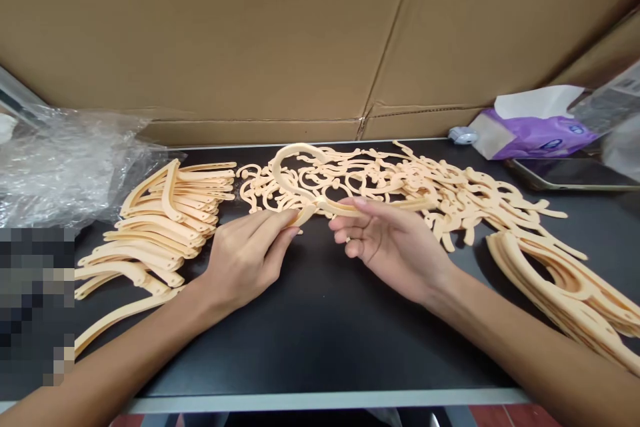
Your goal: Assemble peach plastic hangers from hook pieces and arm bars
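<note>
The left hand (247, 255) pinched one side of the tan hanger (320, 203). The right hand's (393, 247) looser grip held the other, maybe to steady it. The hanger was in front of the curly pile (425, 180).

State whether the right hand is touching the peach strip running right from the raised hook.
Touching. The head view shows the right hand's thumb lying across the peach strip.
</note>
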`<state>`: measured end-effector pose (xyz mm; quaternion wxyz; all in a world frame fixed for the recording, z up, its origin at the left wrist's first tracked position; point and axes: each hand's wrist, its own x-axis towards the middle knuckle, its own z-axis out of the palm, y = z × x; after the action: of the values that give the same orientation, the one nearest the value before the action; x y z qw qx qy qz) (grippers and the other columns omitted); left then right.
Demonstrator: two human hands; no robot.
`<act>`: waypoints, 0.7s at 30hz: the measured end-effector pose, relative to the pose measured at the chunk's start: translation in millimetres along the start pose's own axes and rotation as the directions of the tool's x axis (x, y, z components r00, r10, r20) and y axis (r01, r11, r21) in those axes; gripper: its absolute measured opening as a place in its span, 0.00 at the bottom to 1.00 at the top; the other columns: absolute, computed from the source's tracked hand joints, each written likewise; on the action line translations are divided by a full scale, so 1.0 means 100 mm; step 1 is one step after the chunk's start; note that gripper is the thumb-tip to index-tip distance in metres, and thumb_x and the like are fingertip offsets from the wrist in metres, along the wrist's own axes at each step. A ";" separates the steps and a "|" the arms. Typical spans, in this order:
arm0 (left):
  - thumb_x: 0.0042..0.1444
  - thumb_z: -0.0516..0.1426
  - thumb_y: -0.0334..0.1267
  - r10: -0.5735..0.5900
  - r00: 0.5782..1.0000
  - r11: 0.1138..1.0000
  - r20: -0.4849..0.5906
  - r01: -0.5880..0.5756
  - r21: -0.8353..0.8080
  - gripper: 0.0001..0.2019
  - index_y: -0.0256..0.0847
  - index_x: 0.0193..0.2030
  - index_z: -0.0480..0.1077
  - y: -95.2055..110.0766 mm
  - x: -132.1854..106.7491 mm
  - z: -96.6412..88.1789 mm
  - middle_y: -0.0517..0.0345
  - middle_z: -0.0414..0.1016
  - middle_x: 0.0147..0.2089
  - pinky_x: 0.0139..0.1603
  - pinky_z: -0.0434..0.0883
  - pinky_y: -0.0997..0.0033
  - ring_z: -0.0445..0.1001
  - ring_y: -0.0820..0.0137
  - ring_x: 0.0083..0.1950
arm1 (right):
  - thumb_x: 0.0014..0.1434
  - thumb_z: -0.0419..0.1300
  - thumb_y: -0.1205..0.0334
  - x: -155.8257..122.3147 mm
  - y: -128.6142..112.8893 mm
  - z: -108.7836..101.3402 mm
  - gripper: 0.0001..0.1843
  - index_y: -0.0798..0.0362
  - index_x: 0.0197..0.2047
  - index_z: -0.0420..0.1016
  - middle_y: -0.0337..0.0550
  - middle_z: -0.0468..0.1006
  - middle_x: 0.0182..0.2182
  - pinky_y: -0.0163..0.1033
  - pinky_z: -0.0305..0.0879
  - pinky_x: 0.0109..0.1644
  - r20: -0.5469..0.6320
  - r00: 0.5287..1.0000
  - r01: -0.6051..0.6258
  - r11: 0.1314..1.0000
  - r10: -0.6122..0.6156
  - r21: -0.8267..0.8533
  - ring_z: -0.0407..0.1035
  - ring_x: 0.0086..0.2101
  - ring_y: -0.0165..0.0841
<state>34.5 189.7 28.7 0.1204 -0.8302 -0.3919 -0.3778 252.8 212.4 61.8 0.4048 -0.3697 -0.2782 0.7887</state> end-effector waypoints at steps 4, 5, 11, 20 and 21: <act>0.64 0.58 0.29 -0.037 0.999 0.999 -0.031 0.037 0.024 0.08 0.35 0.49 0.71 -0.03 0.02 -0.01 0.52 0.81 0.39 0.38 0.74 0.71 0.79 0.68 0.37 | 0.52 0.65 0.55 0.06 -0.09 -0.08 0.09 0.52 0.32 0.77 0.42 0.82 0.30 0.35 0.70 0.30 -0.121 0.970 0.201 0.975 -0.211 -0.094 0.76 0.30 0.34; 0.65 0.58 0.29 -0.045 0.998 0.999 -0.043 0.046 0.024 0.08 0.36 0.50 0.71 -0.04 0.02 -0.01 0.52 0.81 0.40 0.38 0.74 0.72 0.79 0.68 0.37 | 0.52 0.65 0.55 0.09 -0.12 -0.11 0.08 0.51 0.31 0.76 0.41 0.81 0.30 0.35 0.69 0.30 -0.165 0.948 0.254 0.960 -0.271 -0.118 0.76 0.31 0.34; 0.66 0.56 0.30 -0.088 0.994 0.996 -0.059 0.088 0.005 0.10 0.37 0.53 0.70 -0.09 -0.01 -0.01 0.51 0.80 0.45 0.43 0.74 0.72 0.80 0.69 0.42 | 0.52 0.66 0.59 0.18 -0.19 -0.23 0.04 0.50 0.30 0.78 0.39 0.80 0.31 0.38 0.71 0.42 -0.222 0.774 0.496 0.785 -0.593 -0.370 0.74 0.34 0.32; 0.65 0.55 0.28 -0.108 0.990 0.994 -0.089 0.108 -0.010 0.11 0.37 0.53 0.71 -0.13 0.02 0.01 0.51 0.80 0.45 0.47 0.75 0.69 0.78 0.66 0.45 | 0.55 0.68 0.53 0.02 -0.02 -0.13 0.11 0.52 0.31 0.83 0.40 0.79 0.24 0.35 0.64 0.28 0.183 0.794 0.460 0.376 -0.580 -0.804 0.70 0.25 0.30; 0.65 0.56 0.28 -0.108 0.990 0.994 -0.088 0.107 -0.007 0.12 0.37 0.54 0.70 -0.12 0.03 0.00 0.50 0.79 0.47 0.49 0.75 0.66 0.78 0.65 0.47 | 0.55 0.67 0.52 0.01 -0.03 -0.13 0.12 0.52 0.30 0.83 0.39 0.77 0.22 0.35 0.62 0.26 0.187 0.796 0.464 0.382 -0.575 -0.799 0.67 0.23 0.29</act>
<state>26.6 199.3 29.9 0.1159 -0.7906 -0.4298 -0.4205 263.7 216.7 56.0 0.4297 -0.4530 -0.6842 0.3768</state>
